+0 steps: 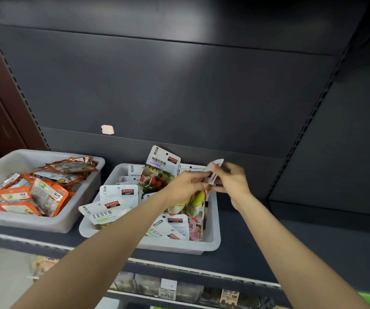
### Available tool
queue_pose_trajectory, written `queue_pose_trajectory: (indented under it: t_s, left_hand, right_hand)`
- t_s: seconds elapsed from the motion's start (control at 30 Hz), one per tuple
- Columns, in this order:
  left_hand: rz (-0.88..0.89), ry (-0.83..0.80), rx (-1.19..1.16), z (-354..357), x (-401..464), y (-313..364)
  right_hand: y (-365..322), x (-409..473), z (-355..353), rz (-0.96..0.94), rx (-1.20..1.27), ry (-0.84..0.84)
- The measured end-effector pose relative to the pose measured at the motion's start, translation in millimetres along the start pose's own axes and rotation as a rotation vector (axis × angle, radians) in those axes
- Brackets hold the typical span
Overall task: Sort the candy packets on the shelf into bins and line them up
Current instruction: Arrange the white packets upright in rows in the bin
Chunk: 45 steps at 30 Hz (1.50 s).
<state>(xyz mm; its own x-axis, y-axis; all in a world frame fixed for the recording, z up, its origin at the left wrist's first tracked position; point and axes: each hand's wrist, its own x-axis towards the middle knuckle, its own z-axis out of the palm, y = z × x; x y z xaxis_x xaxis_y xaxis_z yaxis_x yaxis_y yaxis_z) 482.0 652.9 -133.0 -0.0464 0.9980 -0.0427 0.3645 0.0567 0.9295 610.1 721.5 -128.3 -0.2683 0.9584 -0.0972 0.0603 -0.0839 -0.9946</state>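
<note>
Two white bins stand on the dark shelf. The left bin (pixel 3 219) holds several orange candy packets (pixel 45 192). The middle bin (pixel 213 239) holds several white candy packets, one of which, a berry-print packet (pixel 160 170), stands upright at the back. Over the middle bin's right side, my left hand (pixel 185 182) and my right hand (pixel 231 178) together pinch the top of a small bunch of white packets with yellow-green print (pixel 196 199), which hangs down into the bin. Another white packet (pixel 106 211) leans over the bin's front left rim.
The dark shelf board (pixel 291 239) stretches to the right of the middle bin. A pale label (pixel 107 129) sticks to the dark back panel. A lower shelf (pixel 179 286) holds more packaged goods. A brown wall stands at the far left.
</note>
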Motion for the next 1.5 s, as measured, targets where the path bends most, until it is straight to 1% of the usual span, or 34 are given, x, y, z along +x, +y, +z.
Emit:
queue_pose_trajectory:
  t_s: [0.07, 0.1, 0.13, 0.17, 0.23, 0.27, 0.3, 0.33, 0.43, 0.53, 0.6, 0.73, 0.9, 1.0, 1.13, 1.23, 1.3, 1.4, 1.43, 1.5]
  left_hand:
    - [-0.033, -0.017, -0.094, -3.4, -4.0, -2.8]
    - [-0.033, -0.027, -0.11, -6.3, -6.1, -4.9]
    - [-0.019, -0.03, -0.073, -9.5, -8.2, -5.7]
    - [0.012, -0.011, 0.035, -13.7, -9.2, -6.8]
    - [0.076, 0.074, 0.353, -24.6, -10.0, -9.8]
    - [0.089, 0.133, 0.467, -30.0, -10.4, -9.7]
    - [0.098, 0.188, 0.528, -34.4, -10.9, -9.3]
    - [0.104, 0.23, 0.546, -37.3, -11.1, -9.4]
    - [0.069, 0.304, 0.5, -41.0, -12.0, -8.9]
    - [0.045, 0.39, 0.458, -44.6, -10.3, -7.0]
    - [0.028, 0.452, 0.419, -47.1, -6.6, -6.9]
    - [-0.016, 0.436, 0.48, -44.5, -2.4, -13.4]
    - [-0.05, 0.472, 0.411, -51.4, 11.9, -4.4]
    - [-0.03, 0.475, 0.445, -57.9, 20.9, 2.6]
    - [-0.076, 0.404, 0.513, -56.4, 17.8, -1.4]
    - [-0.095, 0.315, 0.522, -46.9, 6.5, -12.8]
    - [-0.098, 0.295, 0.529, -43.6, -1.4, -19.1]
    - [-0.001, 0.35, 0.625, -46.0, -7.9, -23.8]
    - [0.044, 0.366, 0.625, -46.8, -10.2, -22.9]
    - [0.098, 0.363, 0.543, -48.9, -15.7, -18.1]
  right_hand:
    - [5.2, -1.6, -2.1, -0.022, -0.033, 0.007]
    - [7.8, -1.4, -2.2, -0.036, -0.059, 0.021]
    - [9.9, -1.2, -2.0, -0.048, -0.074, 0.035]
    - [10.9, -0.8, -1.0, -0.064, -0.081, 0.047]
    - [10.3, -0.2, 0.9, -0.12, -0.07, 0.058]
    - [8.4, 0.0, 1.8, -0.148, -0.049, 0.049]
    - [6.0, -0.6, 3.3, -0.17, -0.022, 0.031]
    - [3.7, -1.4, 5.1, -0.182, 0.007, 0.011]
    - [-0.7, -1.9, 11.9, -0.188, 0.075, -0.038]
    - [-4.5, 2.0, 18.6, -0.186, 0.103, -0.023]
    - [-7.4, 6.3, 22.6, -0.177, 0.071, 0.004]
    - [-1.4, 9.0, 26.2, -0.137, -0.078, 0.013]
    - [-6.1, 15.3, 27.1, -0.124, -0.028, 0.042]
    - [-14.3, 22.8, 30.3, -0.134, -0.025, 0.042]
    - [-6.6, 21.4, 32.5, -0.077, -0.035, 0.029]
    - [2.3, 16.8, 28.5, -0.047, -0.081, 0.016]
    - [6.5, 10.5, 24.4, -0.041, -0.08, -0.016]
    - [9.9, -0.8, 17.9, -0.061, -0.017, -0.08]
    - [9.8, -5.1, 15.9, -0.076, 0.011, -0.098]
    - [9.3, -11.5, 13.5, -0.124, 0.043, -0.126]
